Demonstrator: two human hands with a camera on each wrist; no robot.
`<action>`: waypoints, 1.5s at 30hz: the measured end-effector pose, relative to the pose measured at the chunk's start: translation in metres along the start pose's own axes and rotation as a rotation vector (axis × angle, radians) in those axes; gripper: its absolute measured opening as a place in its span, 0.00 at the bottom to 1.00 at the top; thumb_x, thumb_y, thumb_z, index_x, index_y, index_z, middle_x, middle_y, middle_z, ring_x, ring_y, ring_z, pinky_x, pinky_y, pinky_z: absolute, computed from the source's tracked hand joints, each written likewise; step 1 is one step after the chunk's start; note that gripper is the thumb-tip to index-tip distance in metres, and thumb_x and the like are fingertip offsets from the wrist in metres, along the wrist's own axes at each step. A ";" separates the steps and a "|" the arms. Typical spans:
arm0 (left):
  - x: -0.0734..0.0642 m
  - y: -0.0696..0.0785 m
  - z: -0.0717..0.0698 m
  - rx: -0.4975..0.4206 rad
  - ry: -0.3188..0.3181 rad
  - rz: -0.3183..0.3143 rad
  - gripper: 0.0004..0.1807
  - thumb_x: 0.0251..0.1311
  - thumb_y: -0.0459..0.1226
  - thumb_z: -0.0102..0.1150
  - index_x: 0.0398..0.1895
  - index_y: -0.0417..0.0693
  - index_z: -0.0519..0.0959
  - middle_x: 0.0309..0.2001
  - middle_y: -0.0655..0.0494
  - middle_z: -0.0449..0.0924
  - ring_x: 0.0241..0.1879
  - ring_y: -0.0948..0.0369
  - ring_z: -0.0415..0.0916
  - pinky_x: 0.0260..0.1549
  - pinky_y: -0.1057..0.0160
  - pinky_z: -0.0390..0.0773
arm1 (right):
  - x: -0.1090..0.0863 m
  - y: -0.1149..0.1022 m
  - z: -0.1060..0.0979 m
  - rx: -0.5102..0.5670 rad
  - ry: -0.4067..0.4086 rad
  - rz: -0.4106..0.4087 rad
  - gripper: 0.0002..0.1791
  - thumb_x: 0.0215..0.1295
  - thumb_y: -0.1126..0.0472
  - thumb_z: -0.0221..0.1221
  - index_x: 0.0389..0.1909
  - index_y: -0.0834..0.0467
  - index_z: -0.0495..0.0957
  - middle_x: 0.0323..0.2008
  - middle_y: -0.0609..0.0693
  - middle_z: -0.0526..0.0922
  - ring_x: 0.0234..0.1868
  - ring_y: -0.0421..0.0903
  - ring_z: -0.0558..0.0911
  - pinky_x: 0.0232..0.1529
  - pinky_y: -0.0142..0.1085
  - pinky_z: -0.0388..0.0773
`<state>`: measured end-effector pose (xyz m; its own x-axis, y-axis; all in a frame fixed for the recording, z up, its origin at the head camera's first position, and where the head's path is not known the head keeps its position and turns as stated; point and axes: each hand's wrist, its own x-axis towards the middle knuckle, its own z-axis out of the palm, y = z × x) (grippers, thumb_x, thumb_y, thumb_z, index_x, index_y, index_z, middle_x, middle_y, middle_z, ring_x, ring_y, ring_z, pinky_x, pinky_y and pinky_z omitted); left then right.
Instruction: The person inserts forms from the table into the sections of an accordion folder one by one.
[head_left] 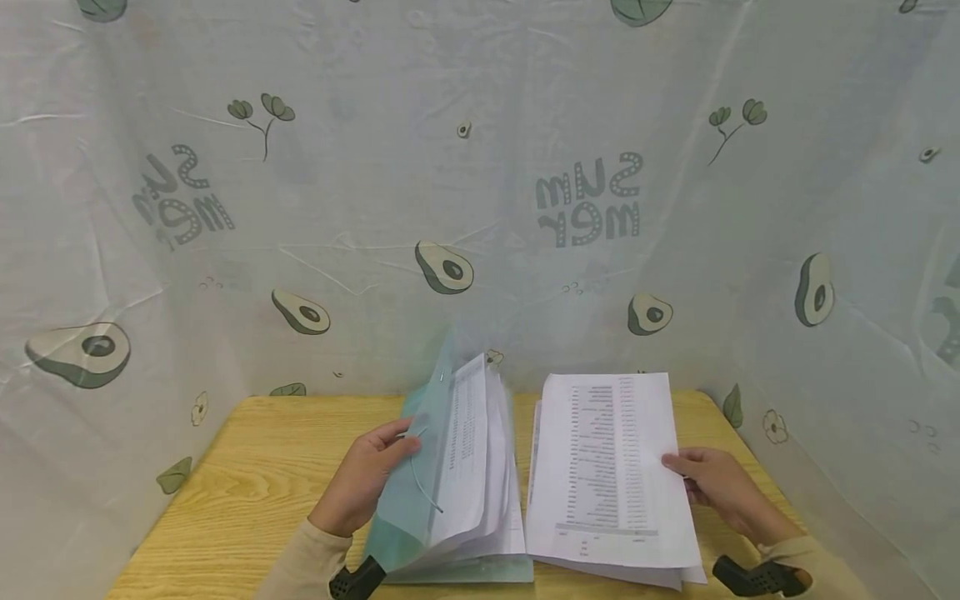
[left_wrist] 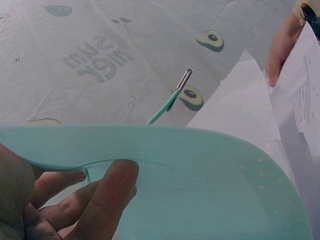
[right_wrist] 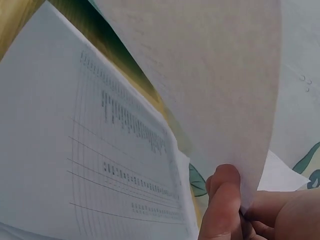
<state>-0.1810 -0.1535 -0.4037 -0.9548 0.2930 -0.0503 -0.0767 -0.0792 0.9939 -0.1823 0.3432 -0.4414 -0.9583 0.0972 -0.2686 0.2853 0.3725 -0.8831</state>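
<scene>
My left hand (head_left: 367, 471) pinches the raised cover of a translucent teal folder (head_left: 405, 512) near its left edge, thumb over the plastic. Inside the folder, printed sheets (head_left: 468, 454) stand fanned and partly lifted. A thin teal cord (head_left: 425, 485) hangs by the cover; the left wrist view shows a teal strip with a metal tip (left_wrist: 184, 80) rising past the cover's edge. To the right, my right hand (head_left: 716, 483) pinches the right edge of a printed sheet (head_left: 600, 467) between thumb and fingers. That sheet is lifted over other printed papers (right_wrist: 125, 135).
Both piles lie side by side on a yellow wood-grain table (head_left: 247, 483). A pale curtain (head_left: 487, 183) with avocado prints encloses the table at the back and both sides. Dark camera mounts (head_left: 357, 578) sit on both wrists.
</scene>
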 end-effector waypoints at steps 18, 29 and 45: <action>-0.008 -0.001 0.001 0.009 0.013 0.002 0.27 0.75 0.39 0.58 0.73 0.38 0.71 0.55 0.43 0.82 0.47 0.54 0.84 0.43 0.52 0.86 | -0.015 0.010 0.031 0.067 0.012 0.019 0.29 0.77 0.57 0.58 0.62 0.80 0.69 0.29 0.47 0.86 0.28 0.40 0.81 0.30 0.32 0.82; -0.014 -0.002 0.002 0.010 0.011 0.005 0.27 0.75 0.40 0.58 0.73 0.39 0.71 0.56 0.42 0.82 0.47 0.54 0.84 0.43 0.53 0.86 | -0.025 0.014 0.048 0.132 0.016 0.022 0.24 0.76 0.60 0.59 0.58 0.78 0.72 0.29 0.49 0.86 0.27 0.41 0.82 0.29 0.32 0.81; -0.022 -0.003 0.003 0.008 -0.002 0.011 0.28 0.75 0.40 0.58 0.74 0.39 0.70 0.58 0.41 0.80 0.48 0.54 0.84 0.44 0.52 0.86 | -0.029 0.020 0.076 0.165 0.016 0.005 0.19 0.74 0.60 0.61 0.52 0.74 0.78 0.31 0.51 0.87 0.29 0.43 0.83 0.29 0.33 0.81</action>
<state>-0.1591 -0.1568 -0.4056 -0.9551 0.2937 -0.0396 -0.0642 -0.0744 0.9952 -0.1476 0.2777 -0.4802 -0.9567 0.1140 -0.2677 0.2868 0.2152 -0.9335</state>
